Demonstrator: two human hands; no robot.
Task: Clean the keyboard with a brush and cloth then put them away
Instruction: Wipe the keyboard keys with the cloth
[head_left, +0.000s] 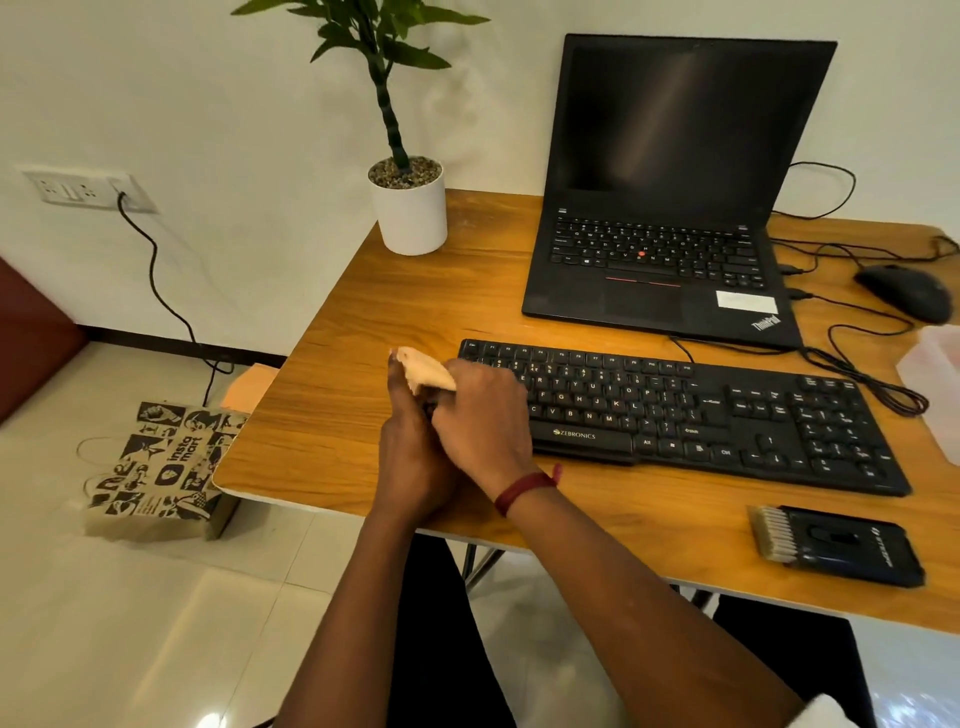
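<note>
Clutching the cloth (425, 372) in left hand (411, 460) and right hand (484, 418) at the left end of the Zebronics keyboard (701, 415) (length running rightward).

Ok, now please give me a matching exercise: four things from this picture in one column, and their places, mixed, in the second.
1. cloth
2. brush
3. mouse
4. paper bag

a. on the floor
b. right of the laptop
c. held by left hand and right hand
d. on the desk, in front of the keyboard

Pairs: 1-c, 2-d, 3-b, 4-a.
</note>
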